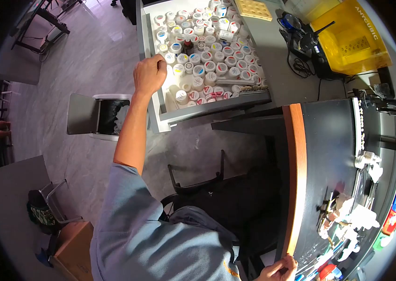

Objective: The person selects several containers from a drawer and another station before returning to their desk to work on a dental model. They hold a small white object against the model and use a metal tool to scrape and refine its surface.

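Note:
My left hand (pixel 150 75) is closed at the left rim of the pulled-out drawer (pixel 155 119), its curled fingers over that edge. Just beside the knuckles, many small white-lidded jars (pixel 179 70) fill the drawer, their lids marked with coloured labels. A dark brown bottle (pixel 187 45) stands among them, and one white jar (pixel 226 35) lies on its side. At the bottom, my right hand (pixel 280 269) touches the near end of the desk's wooden edge (pixel 296 178). Its fingers are bent together, partly cut off by the frame, and what they hold, if anything, is hidden.
An open bin (pixel 96 112) stands left of the drawer. Crumpled tissue and tools (pixel 343 215) lie on the black desk (pixel 326 140). A yellow Anycubic cover (pixel 350 40), cables (pixel 302 68) and a tan tray with round hollows (pixel 254 9) sit beyond the drawer. A cardboard box (pixel 74 248) is lower left.

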The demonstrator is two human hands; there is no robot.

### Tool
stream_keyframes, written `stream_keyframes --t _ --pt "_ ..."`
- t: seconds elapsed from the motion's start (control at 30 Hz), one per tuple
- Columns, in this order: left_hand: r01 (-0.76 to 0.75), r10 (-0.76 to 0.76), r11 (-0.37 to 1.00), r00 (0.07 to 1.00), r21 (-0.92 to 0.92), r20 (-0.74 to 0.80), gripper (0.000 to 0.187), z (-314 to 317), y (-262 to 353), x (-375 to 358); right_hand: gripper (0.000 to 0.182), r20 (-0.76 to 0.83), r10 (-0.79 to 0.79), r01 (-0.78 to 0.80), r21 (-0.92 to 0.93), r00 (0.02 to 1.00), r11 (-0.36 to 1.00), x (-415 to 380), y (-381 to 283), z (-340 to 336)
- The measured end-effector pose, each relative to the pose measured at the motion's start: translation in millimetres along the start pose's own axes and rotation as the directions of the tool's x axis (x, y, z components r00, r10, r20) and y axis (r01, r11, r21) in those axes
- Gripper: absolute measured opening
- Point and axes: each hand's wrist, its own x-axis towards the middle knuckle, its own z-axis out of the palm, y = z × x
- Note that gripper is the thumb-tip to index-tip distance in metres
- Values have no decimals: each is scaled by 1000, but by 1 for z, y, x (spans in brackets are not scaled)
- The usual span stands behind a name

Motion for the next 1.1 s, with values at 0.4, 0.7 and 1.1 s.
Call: stream_keyframes --t 0.4,0.7,1.1 --pt "-66 54 988 995 143 89 19 9 -6 8 16 -15 144 -144 38 989 989 -29 10 -2" --pt "-34 21 988 996 152 82 18 11 -12 1 10 68 108 -114 103 992 988 -26 7 -9" --pt "-65 53 986 996 156 78 13 6 -5 3 13 12 170 -170 67 985 983 -23 5 -2"
